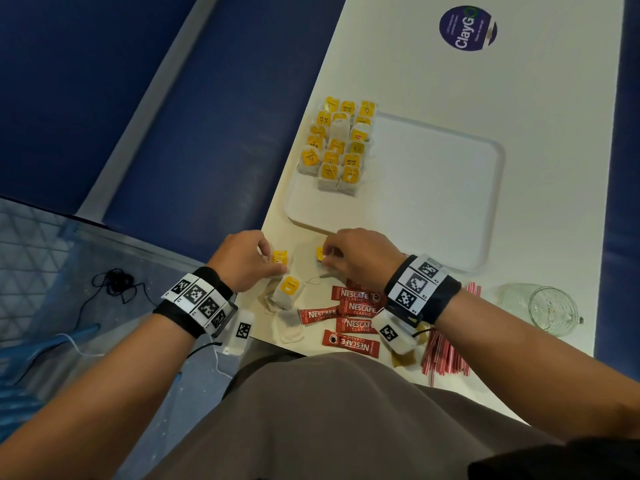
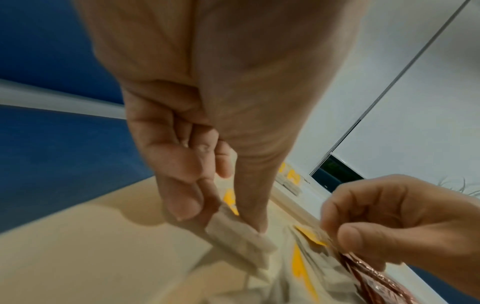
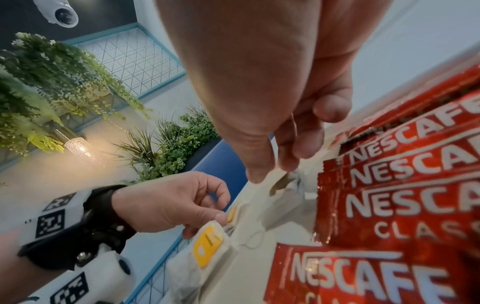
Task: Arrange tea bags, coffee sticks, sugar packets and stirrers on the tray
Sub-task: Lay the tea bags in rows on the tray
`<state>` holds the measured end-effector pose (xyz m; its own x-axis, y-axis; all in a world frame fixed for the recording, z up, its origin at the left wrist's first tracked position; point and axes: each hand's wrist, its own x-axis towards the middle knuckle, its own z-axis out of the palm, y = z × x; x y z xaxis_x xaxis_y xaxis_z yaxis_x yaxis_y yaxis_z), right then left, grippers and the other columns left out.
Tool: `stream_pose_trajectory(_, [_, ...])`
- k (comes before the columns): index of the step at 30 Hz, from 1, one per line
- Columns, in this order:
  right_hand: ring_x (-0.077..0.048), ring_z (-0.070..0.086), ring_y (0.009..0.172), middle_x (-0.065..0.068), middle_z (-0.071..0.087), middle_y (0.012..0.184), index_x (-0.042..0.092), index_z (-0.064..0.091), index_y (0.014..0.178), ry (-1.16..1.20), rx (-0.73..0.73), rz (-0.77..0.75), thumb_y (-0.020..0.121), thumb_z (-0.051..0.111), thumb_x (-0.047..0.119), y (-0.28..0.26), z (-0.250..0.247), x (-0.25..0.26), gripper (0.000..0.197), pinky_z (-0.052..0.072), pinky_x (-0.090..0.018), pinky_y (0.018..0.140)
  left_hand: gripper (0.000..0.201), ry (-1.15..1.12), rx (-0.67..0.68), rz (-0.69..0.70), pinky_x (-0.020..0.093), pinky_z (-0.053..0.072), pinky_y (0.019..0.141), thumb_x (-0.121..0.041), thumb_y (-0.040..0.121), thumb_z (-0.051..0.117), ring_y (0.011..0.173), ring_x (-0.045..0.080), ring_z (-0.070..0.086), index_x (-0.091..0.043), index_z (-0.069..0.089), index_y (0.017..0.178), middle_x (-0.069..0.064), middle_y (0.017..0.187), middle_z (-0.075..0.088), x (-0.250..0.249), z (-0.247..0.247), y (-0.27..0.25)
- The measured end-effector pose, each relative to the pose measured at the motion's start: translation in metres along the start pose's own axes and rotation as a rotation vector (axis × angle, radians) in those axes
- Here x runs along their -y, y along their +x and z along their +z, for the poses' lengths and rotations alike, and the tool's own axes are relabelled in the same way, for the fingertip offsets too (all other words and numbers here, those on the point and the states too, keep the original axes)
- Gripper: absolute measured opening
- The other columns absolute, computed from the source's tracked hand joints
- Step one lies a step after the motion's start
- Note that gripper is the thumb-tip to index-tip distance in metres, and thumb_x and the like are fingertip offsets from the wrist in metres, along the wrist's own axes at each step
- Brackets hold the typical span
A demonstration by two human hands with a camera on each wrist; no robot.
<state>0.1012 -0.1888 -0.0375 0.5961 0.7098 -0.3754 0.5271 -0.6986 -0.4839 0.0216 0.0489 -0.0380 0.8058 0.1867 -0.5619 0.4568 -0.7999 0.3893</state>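
Head view, with both wrist views. A white desk [image 1: 433, 81] runs away from the person; its left long edge borders a blue bench [image 1: 194, 133], and its near edge lies against the person's lap. A white tray [image 1: 433, 188] sits on the desk, its left rim close to that left edge. Rows of tea bags [image 1: 337, 147] with yellow tags fill the tray's far-left corner; the remainder of the tray floor is bare. A purple round sticker [image 1: 465, 27] marks the far desk surface.

Between the tray's near rim and the desk's near edge lies the unsorted stock: loose tea bags [image 1: 287, 292], red coffee sticks [image 1: 355, 317], red-striped stirrers [image 1: 446, 355] at the right, and a glass cup [image 1: 550, 310] lying on its side further right.

The left hand [image 1: 244, 259] pinches a tea bag [image 2: 239, 244] between thumb and fingertips, at the desk's left edge. The right hand [image 1: 360, 256], just beside the tray's near rim, pinches a second tea bag [image 1: 320, 253] by thumb and forefinger. The two hands are near each other, with one yellow tag [image 1: 280, 257] showing between them.
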Motion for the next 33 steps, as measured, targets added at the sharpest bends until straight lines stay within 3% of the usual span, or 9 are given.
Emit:
stream_pose_trajectory(2, [-0.024, 0.063, 0.103, -0.001, 0.067, 0.113, 0.023, 0.062, 0.126, -0.041, 0.001, 0.019, 0.098, 0.058, 0.045, 0.004, 0.000, 0.003, 0.035, 0.049, -0.036, 0.078, 0.042, -0.038, 0.008, -0.024, 0.025, 0.043, 0.058, -0.048, 0.073, 0.087, 0.080, 0.008, 0.061, -0.026, 0.055, 0.091, -0.007, 0.090, 0.063, -0.002, 0.000, -0.001])
stream_pose_trajectory(6, [-0.029, 0.065, 0.087, -0.004, 0.067, 0.095, 0.019, 0.058, 0.110, -0.163, 0.013, 0.026, 0.096, 0.058, 0.045, 0.010, 0.010, 0.006, 0.030, 0.041, -0.034, 0.063, 0.045, -0.115, 0.031, -0.005, 0.026, 0.046, 0.062, -0.036, 0.078, 0.086, 0.076, 0.010, 0.065, -0.023, 0.055, 0.106, -0.002, 0.081, 0.069, -0.005, 0.000, -0.003])
stream_pose_trajectory(12, [-0.026, 0.064, 0.092, -0.001, 0.062, 0.112, 0.022, 0.059, 0.123, -0.145, 0.011, 0.022, 0.093, 0.065, 0.044, 0.013, 0.013, 0.007, 0.038, 0.042, -0.032, 0.066, 0.042, -0.180, 0.010, 0.091, 0.022, 0.047, 0.066, -0.029, 0.087, 0.079, 0.076, 0.011, 0.065, -0.022, 0.059, 0.124, -0.001, 0.077, 0.069, 0.002, 0.003, 0.000])
stream_pose_trajectory(14, [-0.027, 0.063, 0.086, -0.001, 0.055, 0.116, 0.021, 0.058, 0.121, -0.130, 0.005, 0.022, 0.089, 0.071, 0.043, 0.013, 0.013, 0.007, 0.041, 0.042, -0.032, 0.063, 0.031, -0.178, 0.009, 0.138, 0.025, 0.049, 0.065, -0.028, 0.089, 0.077, 0.073, 0.014, 0.065, -0.019, 0.066, 0.117, -0.001, 0.075, 0.070, 0.003, 0.001, 0.002])
stream_pose_trajectory(17, [-0.023, 0.057, 0.073, -0.001, 0.050, 0.117, 0.020, 0.056, 0.117, -0.142, -0.009, -0.022, 0.088, 0.072, 0.040, 0.011, 0.012, 0.009, 0.039, 0.040, -0.030, 0.057, 0.011, -0.176, 0.017, 0.188, 0.042, 0.055, 0.067, -0.030, 0.090, 0.075, 0.070, 0.026, 0.064, -0.019, 0.075, 0.092, 0.006, 0.072, 0.070, 0.003, -0.001, 0.005])
stream_pose_trajectory(21, [-0.020, 0.056, 0.077, 0.003, 0.060, 0.105, 0.020, 0.056, 0.112, -0.144, 0.012, -0.044, 0.092, 0.066, 0.038, 0.007, 0.008, 0.012, 0.028, 0.037, -0.030, 0.061, 0.021, -0.220, -0.029, 0.220, 0.038, 0.050, 0.060, -0.037, 0.090, 0.075, 0.061, 0.016, 0.057, -0.019, 0.073, 0.079, 0.008, 0.070, 0.069, 0.000, -0.003, 0.008])
stream_pose_trajectory(24, [-0.024, 0.063, 0.085, 0.001, 0.066, 0.096, 0.021, 0.058, 0.112, -0.119, 0.021, -0.016, 0.092, 0.066, 0.037, 0.005, 0.007, 0.012, 0.027, 0.040, -0.031, 0.065, 0.022, -0.277, -0.049, 0.241, 0.040, 0.051, 0.063, -0.037, 0.093, 0.071, 0.065, 0.025, 0.062, -0.019, 0.075, 0.081, 0.009, 0.073, 0.072, -0.007, -0.006, 0.009])
stream_pose_trajectory(29, [-0.021, 0.062, 0.090, 0.002, 0.069, 0.099, 0.022, 0.064, 0.110, 0.020, 0.010, 0.026, 0.087, 0.074, 0.040, 0.003, 0.006, 0.009, 0.031, 0.045, -0.032, 0.070, 0.014, -0.318, -0.074, 0.259, 0.014, 0.046, 0.060, -0.028, 0.093, 0.071, 0.063, 0.001, 0.060, -0.019, 0.076, 0.084, -0.006, 0.075, 0.074, -0.023, -0.018, 0.019])
stream_pose_trajectory(33, [-0.017, 0.063, 0.084, 0.005, 0.071, 0.090, 0.025, 0.070, 0.102, 0.100, -0.032, 0.019, 0.083, 0.077, 0.047, 0.001, 0.004, 0.006, 0.030, 0.052, -0.036, 0.071, 0.014, -0.280, -0.109, 0.279, 0.012, 0.042, 0.055, -0.028, 0.092, 0.074, 0.059, -0.001, 0.054, -0.016, 0.076, 0.086, -0.005, 0.074, 0.070, -0.034, -0.032, 0.038])
